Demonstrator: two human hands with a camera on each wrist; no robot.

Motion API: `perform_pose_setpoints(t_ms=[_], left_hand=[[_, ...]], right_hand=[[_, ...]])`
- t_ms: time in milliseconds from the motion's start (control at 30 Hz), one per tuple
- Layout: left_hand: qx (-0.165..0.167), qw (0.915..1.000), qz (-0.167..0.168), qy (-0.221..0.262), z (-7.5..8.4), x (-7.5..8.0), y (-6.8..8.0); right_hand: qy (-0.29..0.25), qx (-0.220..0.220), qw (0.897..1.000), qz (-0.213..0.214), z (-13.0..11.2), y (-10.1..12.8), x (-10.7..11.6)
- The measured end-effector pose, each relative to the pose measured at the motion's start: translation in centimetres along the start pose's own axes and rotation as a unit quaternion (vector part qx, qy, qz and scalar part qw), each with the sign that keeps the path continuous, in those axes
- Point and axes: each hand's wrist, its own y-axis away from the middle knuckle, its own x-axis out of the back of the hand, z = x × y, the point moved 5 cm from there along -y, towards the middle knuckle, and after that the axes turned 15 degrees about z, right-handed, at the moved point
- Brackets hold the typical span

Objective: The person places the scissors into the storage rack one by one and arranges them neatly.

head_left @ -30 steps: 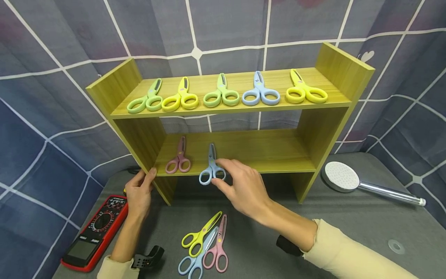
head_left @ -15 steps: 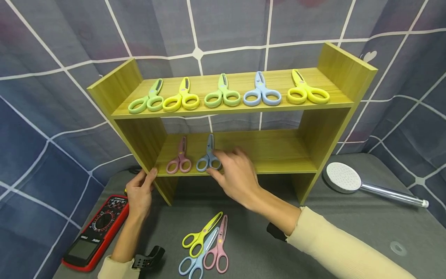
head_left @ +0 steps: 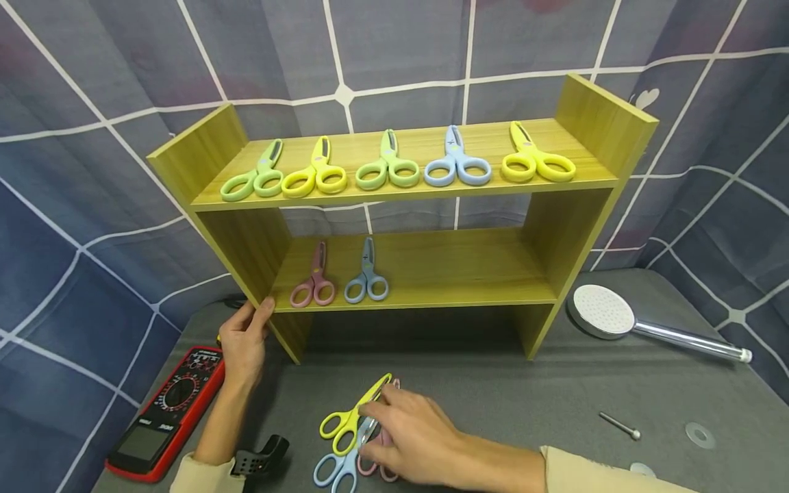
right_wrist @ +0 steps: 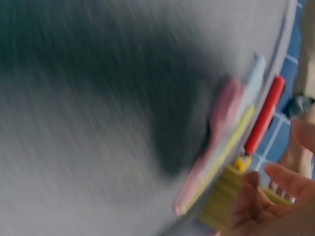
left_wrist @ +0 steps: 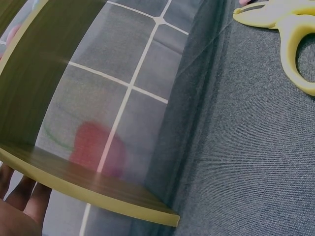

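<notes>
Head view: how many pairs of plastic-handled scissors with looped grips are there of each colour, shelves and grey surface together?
Light green scissors: 2
Yellow scissors: 3
Light blue scissors: 3
Pink scissors: 2, one partly hidden by the right hand
Total: 10

Soft shadow dims the lower shelf (head_left: 444, 270), while motion smears the right wrist view.

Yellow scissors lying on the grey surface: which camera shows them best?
The head view: the yellow scissors show there sharply and nearly whole. The left wrist view cuts them off at its upper right corner; the right wrist view gives only a blurred yellow strip.
</notes>
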Motion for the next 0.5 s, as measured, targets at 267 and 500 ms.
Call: perform_pose_setpoints(t_ms=[267, 500], left_hand=[[0.006, 1.0000, 0.001, 0.005, 0.0, 0.0, 0.0], [0.018, 0.9994, -0.015, 0.024, 0.1, -0.1, 0.2]], right_hand=[[0.053, 0.012, 0.987, -0.148, 0.3, 3.6, -3.6], [0.028, -0.004, 0.990, -0.139, 0.5, 4.0, -3.8]])
